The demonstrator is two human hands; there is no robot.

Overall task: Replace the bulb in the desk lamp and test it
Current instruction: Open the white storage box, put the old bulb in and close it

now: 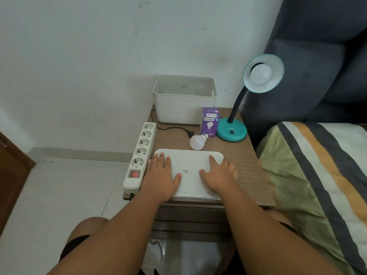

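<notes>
A teal desk lamp [232, 132] stands at the back right of the wooden bedside table [244, 165], its shade tilted toward me with a white bulb [260, 74] in the socket, unlit. A loose white bulb [197, 142] lies on the table beside a purple bulb box [209, 124]. The lamp's black plug [190, 133] lies unplugged near it. My left hand [162, 175] and my right hand [218, 175] rest flat, fingers spread, on a white lid [188, 161] at the table's front.
A white power strip [140, 155] with a red switch runs along the table's left edge. A white bin [184, 100] stands at the back against the wall. A bed with a striped cover [317, 175] and a dark headboard border the right side.
</notes>
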